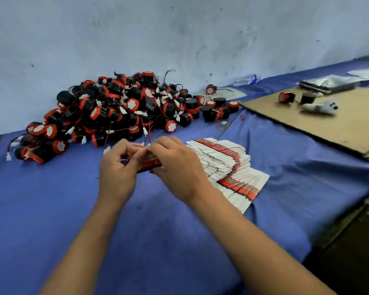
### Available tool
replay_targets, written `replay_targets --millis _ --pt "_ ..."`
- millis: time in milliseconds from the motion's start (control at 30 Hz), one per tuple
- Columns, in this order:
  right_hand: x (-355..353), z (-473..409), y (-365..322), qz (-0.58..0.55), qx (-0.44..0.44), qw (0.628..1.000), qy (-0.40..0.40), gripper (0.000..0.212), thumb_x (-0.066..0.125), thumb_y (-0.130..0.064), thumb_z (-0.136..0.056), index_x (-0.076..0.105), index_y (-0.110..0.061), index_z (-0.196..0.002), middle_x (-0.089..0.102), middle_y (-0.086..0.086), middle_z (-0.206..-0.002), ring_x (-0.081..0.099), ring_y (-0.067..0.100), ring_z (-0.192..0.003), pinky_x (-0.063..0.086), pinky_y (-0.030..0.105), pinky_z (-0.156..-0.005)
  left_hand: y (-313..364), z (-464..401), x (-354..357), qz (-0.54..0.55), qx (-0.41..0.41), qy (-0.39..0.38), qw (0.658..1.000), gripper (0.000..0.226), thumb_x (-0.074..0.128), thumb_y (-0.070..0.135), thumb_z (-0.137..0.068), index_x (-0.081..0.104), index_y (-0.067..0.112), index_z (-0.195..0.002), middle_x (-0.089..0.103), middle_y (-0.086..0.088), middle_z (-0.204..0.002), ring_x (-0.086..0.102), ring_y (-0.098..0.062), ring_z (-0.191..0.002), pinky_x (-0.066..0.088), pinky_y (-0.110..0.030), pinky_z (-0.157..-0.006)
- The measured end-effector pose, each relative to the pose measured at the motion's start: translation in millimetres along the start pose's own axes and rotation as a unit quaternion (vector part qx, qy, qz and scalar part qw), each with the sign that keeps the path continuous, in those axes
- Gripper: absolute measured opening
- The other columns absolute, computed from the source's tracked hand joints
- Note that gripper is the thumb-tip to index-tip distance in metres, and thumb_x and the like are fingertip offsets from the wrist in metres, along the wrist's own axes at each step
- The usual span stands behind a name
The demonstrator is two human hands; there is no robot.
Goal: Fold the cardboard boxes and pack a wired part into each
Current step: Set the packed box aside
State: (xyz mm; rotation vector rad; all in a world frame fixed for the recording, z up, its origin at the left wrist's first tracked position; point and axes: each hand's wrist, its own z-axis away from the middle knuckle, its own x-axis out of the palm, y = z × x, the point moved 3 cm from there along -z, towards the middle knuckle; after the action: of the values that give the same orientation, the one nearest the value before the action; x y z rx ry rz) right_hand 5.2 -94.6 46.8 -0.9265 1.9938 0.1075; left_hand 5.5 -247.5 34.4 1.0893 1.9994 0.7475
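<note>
A small red cardboard box [150, 163] is held above the blue cloth between both hands. My left hand [118, 167] pinches its left end and my right hand [176, 165] grips its right side, fingers curled over the top edge. Most of the box is hidden by the fingers. A fanned stack of flat red-and-white box blanks [228, 167] lies just right of my right hand. A big heap of black-and-red wired parts [119, 111] with white connectors is piled against the wall behind the hands.
The blue cloth [73, 199] covers the table. A brown cardboard sheet [328, 126] lies at the right with two loose parts [287, 97] and a white object on it. A plastic bottle [246, 79] lies by the wall. The table edge drops off at lower right.
</note>
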Motion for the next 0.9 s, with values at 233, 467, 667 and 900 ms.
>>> replay_targets --millis 233,467,667,900 --pt "-218 75 74 0.098 0.245 0.958 0.109 0.051 0.088 -0.018 -0.067 0.066 -0.033 -0.110 0.059 0.000 -0.109 0.057 0.021 -0.099 0.043 0.029 -0.079 173 -13 168 0.212 0.117 -0.110 0.964 0.017 0.071 0.015 -0.094 0.062 0.007 -0.082 0.069 -0.016 -0.086 0.064 -0.036 -0.081 0.052 -0.051 -0.074" --pt "-315 186 135 0.173 0.568 0.805 -0.019 0.049 0.086 -0.021 -0.076 0.062 -0.022 -0.119 0.064 0.010 -0.110 0.059 0.030 -0.097 0.046 0.033 -0.077 284 58 321 0.138 0.171 -0.395 0.892 0.008 0.075 0.018 -0.093 0.073 0.009 -0.093 0.071 -0.011 -0.096 0.064 -0.031 -0.097 0.050 -0.037 -0.082" --pt "-318 187 137 0.144 0.598 0.787 0.038 0.068 0.073 -0.013 -0.081 0.050 -0.028 -0.144 0.056 0.014 -0.139 0.052 0.038 -0.127 0.047 0.054 -0.106 283 59 333 0.145 0.136 -0.458 0.866 0.040 0.061 0.026 -0.104 0.063 0.023 -0.065 0.059 0.008 -0.061 0.053 -0.011 -0.063 0.035 -0.031 -0.060" --pt "-250 122 111 0.115 0.471 0.868 0.104 0.040 0.069 -0.023 -0.085 0.066 -0.027 -0.125 0.068 0.008 -0.121 0.064 0.030 -0.112 0.052 0.034 -0.092 194 18 284 0.093 0.052 -0.258 0.960 0.047 0.064 0.020 -0.101 0.048 0.026 -0.056 0.053 -0.005 -0.060 0.053 -0.020 -0.064 0.031 -0.030 -0.056"
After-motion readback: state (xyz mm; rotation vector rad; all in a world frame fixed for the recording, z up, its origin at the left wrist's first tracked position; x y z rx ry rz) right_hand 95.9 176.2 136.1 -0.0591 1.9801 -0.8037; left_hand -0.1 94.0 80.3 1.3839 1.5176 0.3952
